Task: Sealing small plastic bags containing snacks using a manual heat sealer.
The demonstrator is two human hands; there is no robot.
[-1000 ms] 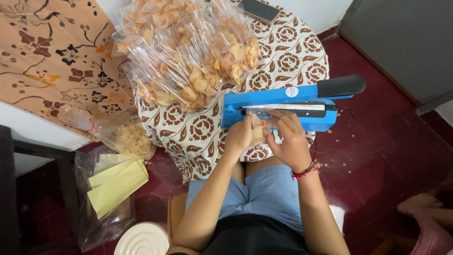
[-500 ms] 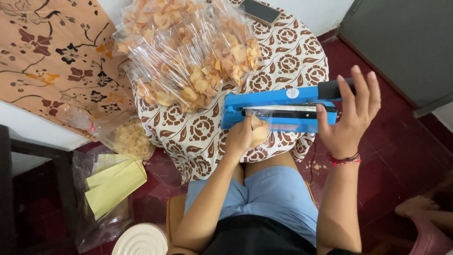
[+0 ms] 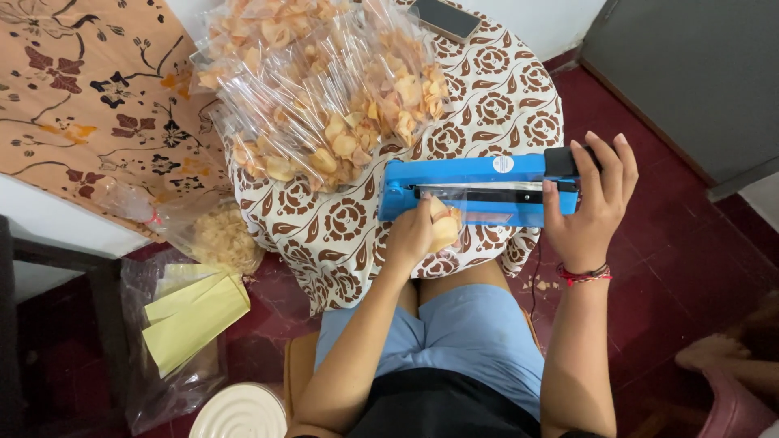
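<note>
On the bench's near edge lies the blue heat sealer (image 3: 479, 188), where the left hand (image 3: 412, 235) is closed on a small bag of chips (image 3: 443, 229) at its jaw and the right hand (image 3: 591, 204) grips its black handle (image 3: 564, 161).

Right hand (image 3: 591, 203) presses blue sealer (image 3: 479, 191); left hand (image 3: 412, 235) holds chip bag (image 3: 445, 229).
</note>
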